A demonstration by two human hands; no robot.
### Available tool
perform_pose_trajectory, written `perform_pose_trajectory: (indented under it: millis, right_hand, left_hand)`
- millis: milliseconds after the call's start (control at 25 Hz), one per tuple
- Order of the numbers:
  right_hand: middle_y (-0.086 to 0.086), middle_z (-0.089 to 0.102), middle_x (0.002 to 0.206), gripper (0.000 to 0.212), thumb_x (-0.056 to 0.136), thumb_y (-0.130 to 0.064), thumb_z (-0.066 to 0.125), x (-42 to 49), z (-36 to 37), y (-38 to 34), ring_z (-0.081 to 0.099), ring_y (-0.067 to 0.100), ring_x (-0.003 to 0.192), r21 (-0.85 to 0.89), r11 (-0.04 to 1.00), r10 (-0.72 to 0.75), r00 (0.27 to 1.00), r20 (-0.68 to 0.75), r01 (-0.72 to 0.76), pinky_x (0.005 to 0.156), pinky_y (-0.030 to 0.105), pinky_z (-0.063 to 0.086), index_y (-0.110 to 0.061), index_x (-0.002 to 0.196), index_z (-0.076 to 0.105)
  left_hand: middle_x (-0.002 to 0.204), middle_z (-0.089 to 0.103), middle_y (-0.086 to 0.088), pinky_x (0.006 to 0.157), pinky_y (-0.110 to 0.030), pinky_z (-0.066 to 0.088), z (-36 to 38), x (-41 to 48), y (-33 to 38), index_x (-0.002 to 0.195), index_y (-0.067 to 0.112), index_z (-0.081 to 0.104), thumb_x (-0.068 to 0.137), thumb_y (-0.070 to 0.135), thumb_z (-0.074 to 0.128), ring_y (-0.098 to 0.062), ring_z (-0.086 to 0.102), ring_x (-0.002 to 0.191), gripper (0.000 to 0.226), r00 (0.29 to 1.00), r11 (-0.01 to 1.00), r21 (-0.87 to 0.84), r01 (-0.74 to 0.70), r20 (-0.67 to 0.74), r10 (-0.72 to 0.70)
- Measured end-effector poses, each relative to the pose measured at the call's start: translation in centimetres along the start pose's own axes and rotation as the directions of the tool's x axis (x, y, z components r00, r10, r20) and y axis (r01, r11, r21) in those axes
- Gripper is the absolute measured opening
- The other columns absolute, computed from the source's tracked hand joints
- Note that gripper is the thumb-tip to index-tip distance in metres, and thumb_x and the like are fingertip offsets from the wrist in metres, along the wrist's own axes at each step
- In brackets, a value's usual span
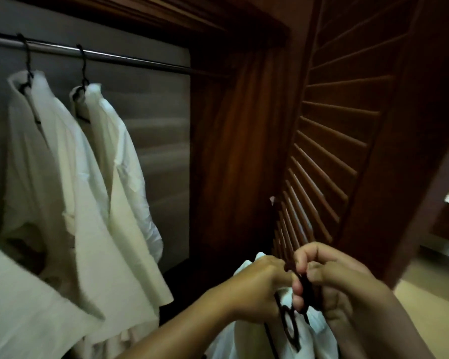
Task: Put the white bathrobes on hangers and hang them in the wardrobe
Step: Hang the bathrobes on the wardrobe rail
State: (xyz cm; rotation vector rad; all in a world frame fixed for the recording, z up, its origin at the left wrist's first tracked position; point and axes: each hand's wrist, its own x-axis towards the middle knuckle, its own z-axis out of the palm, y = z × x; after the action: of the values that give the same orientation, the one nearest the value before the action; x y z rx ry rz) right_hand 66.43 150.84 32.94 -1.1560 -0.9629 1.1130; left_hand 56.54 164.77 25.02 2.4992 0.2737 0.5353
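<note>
A: Rail [130, 59], contents?
B: First bathrobe [62, 177], second bathrobe [125, 161], white, hanging side by side.
A: In hand?
B: Third bathrobe [246, 338], low, by the slatted door [335, 125]. Left hand [257, 286] and right hand [345, 291], fingers curled, both grip its black hanger [306, 291].

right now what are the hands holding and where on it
The left hand and right hand grip the black hanger near its top, a white bathrobe draped on it.

Both hands [259, 286] on hanger [306, 294] with bathrobe [244, 338].
</note>
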Motion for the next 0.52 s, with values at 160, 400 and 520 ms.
perform_pose_trajectory:
  millis: [160, 400, 520]
  right_hand:
    - [0.026, 0.053, 0.069, 0.062, 0.019, -0.034, 0.092, 3.9, 0.0, 0.2, 0.055, 0.034, 0.058, 0.016, 1.000, -0.014, 0.999, -0.046, 0.015, 0.053, 0.036, 0.048, -0.004, 0.066, 0.066]
    - [0.025, 0.053, 0.072, 0.065, 0.019, -0.033, 0.092, 11.3, 2.7, -0.7, 0.055, 0.033, 0.057, 0.086, 0.991, -0.088, 0.990, -0.111, 0.098, 0.051, 0.033, 0.052, -0.003, 0.070, 0.063]
    - [0.023, 0.053, 0.073, 0.060, 0.027, -0.032, 0.087, 14.7, 5.2, -2.0, 0.055, 0.031, 0.059, 0.092, 0.979, -0.169, 0.977, -0.129, 0.182, 0.053, 0.033, 0.050, -0.005, 0.074, 0.061]
  left_hand:
    - [0.098, 0.066, 0.002, 0.081, -0.027, 0.048, -1.8, 2.1, -4.4, 0.088, 0.030, 0.067, 0.085, 0.006, 0.073, -0.012, 0.060, 0.095, 0.025, 0.994, 0.995, -0.024, -0.100, -0.055, 0.098]
    - [0.131, 0.050, 0.026, 0.112, -0.018, 0.034, -8.7, 1.7, -9.7, 0.129, 0.030, 0.065, 0.087, 0.009, 0.065, 0.004, 0.042, 0.131, 0.047, 0.995, 0.994, -0.081, -0.073, -0.079, 0.067]
    - [0.132, 0.061, 0.015, 0.111, -0.027, 0.039, -12.5, 1.9, -11.5, 0.126, 0.026, 0.071, 0.093, 0.021, 0.069, -0.001, 0.050, 0.128, 0.034, 0.970, 0.990, -0.016, -0.144, -0.200, 0.138]
